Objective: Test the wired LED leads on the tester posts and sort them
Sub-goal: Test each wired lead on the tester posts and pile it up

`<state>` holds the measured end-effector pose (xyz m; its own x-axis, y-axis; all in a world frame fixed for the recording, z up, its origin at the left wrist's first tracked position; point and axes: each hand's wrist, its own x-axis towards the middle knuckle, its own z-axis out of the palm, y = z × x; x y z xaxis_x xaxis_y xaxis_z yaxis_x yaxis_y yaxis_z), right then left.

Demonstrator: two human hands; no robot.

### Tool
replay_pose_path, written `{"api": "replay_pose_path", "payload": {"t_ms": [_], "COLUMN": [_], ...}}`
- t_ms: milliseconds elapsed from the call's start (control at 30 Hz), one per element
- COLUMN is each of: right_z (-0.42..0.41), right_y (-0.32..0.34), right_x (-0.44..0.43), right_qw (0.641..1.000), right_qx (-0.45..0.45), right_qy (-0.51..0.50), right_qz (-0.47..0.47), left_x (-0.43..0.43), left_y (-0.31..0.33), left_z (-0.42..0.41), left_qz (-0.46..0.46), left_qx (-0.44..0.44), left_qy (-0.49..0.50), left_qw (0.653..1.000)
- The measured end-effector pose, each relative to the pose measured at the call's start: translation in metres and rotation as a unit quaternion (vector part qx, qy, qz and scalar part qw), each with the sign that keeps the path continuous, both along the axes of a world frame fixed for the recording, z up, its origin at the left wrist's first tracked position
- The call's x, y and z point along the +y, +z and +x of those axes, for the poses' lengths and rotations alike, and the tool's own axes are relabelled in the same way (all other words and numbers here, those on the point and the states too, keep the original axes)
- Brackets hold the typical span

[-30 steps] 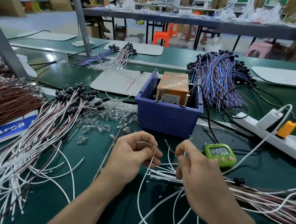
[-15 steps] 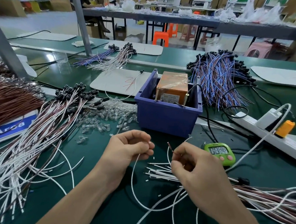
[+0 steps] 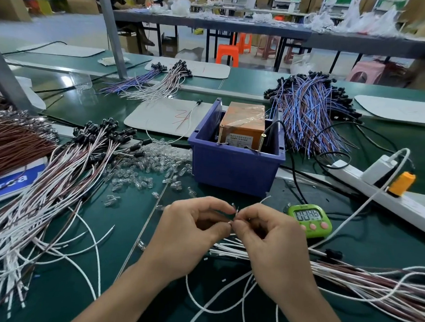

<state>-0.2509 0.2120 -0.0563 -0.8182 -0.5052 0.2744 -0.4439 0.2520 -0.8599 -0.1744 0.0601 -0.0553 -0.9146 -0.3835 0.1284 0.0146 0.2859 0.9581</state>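
Note:
My left hand [image 3: 191, 232] and my right hand [image 3: 268, 242] meet fingertip to fingertip in front of the blue bin [image 3: 233, 172]. Both pinch the stripped ends of a thin white lead wire [image 3: 234, 216] between thumb and forefinger; its loops trail down under my wrists. Inside the bin stands the orange tester box [image 3: 243, 122] with two brass screw posts [image 3: 261, 143] at its near side. A large bundle of white and brown leads with black LED holders [image 3: 54, 182] fans out at left. Another bundle of white and brown leads [image 3: 374, 282] lies at right.
Loose clear LEDs [image 3: 145, 168] are scattered left of the bin. A green timer [image 3: 309, 219] sits right of my hands, a white power strip [image 3: 385, 190] with an orange plug beyond it. Blue and purple leads [image 3: 308, 112] pile up behind the bin. Brown wires [image 3: 9, 144] lie far left.
My hands have come together from a gap apart. Each held a wire end separately; the ends now meet between my fingertips, slightly lower and nearer me than a second ago.

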Motion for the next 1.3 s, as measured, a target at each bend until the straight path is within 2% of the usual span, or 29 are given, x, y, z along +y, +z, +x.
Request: {"api": "replay_pose_path", "payload": {"t_ms": [67, 200, 300, 400, 700, 767, 867, 1000, 1300], "right_z": [-0.003, -0.007, -0.009, -0.013, -0.010, -0.009, -0.009, -0.010, -0.013], "right_y": [-0.002, -0.003, -0.003, -0.001, -0.003, -0.003, -0.004, -0.005, 0.003], "right_x": [0.001, 0.000, 0.001, 0.003, 0.005, 0.004, 0.005, 0.007, 0.009], "right_qw": [1.000, 0.998, 0.996, 0.996, 0.996, 0.994, 0.992, 0.993, 0.998], "right_qx": [-0.010, -0.037, -0.051, -0.051, 0.031, 0.051, 0.082, 0.087, 0.048], "right_qy": [-0.017, -0.025, -0.047, -0.046, -0.026, -0.030, -0.023, -0.005, -0.001], "right_qz": [-0.020, -0.038, -0.060, -0.061, 0.081, 0.092, 0.092, 0.080, 0.049], "left_x": [-0.002, -0.003, -0.004, -0.008, -0.012, -0.011, -0.005, -0.004, -0.008], "left_y": [-0.002, -0.005, -0.004, -0.003, -0.004, -0.001, -0.001, -0.003, -0.008], "left_z": [-0.002, -0.006, -0.007, -0.007, -0.006, -0.005, -0.003, -0.004, -0.006], "left_qz": [-0.003, 0.079, 0.140, 0.158, 0.184, 0.172, 0.100, 0.023, -0.005], "left_qx": [-0.026, -0.065, -0.063, -0.046, 0.004, 0.005, 0.005, 0.005, 0.011], "left_qy": [-0.002, 0.005, 0.038, 0.049, 0.082, 0.058, 0.031, 0.062, 0.122], "left_qw": [1.000, 0.995, 0.987, 0.985, 0.979, 0.983, 0.994, 0.998, 0.992]}}
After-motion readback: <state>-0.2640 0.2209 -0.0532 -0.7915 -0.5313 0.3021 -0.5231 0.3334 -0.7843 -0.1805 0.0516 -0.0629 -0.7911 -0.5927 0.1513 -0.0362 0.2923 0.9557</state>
